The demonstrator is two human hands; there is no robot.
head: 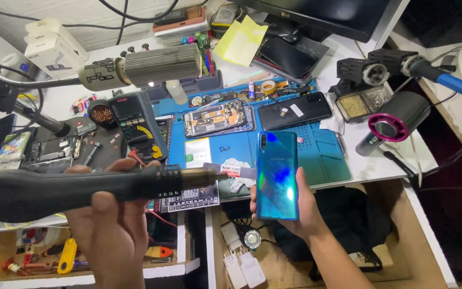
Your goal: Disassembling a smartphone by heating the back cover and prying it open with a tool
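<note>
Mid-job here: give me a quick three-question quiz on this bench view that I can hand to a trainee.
1. True or false: the right hand holds the blue phone with its glossy back facing up.
2. What does the left hand grip?
A. the black hot-air tool
B. the multimeter
C. the yellow sticky notes
3. Fill in: the opened phone with its insides showing lies on the ____ work mat.

Key:
1. True. The camera lenses show at its upper left corner.
2. A. Its metal nozzle points toward the blue phone.
3. Blue. A closed black phone lies beside it on the same mat.
</note>
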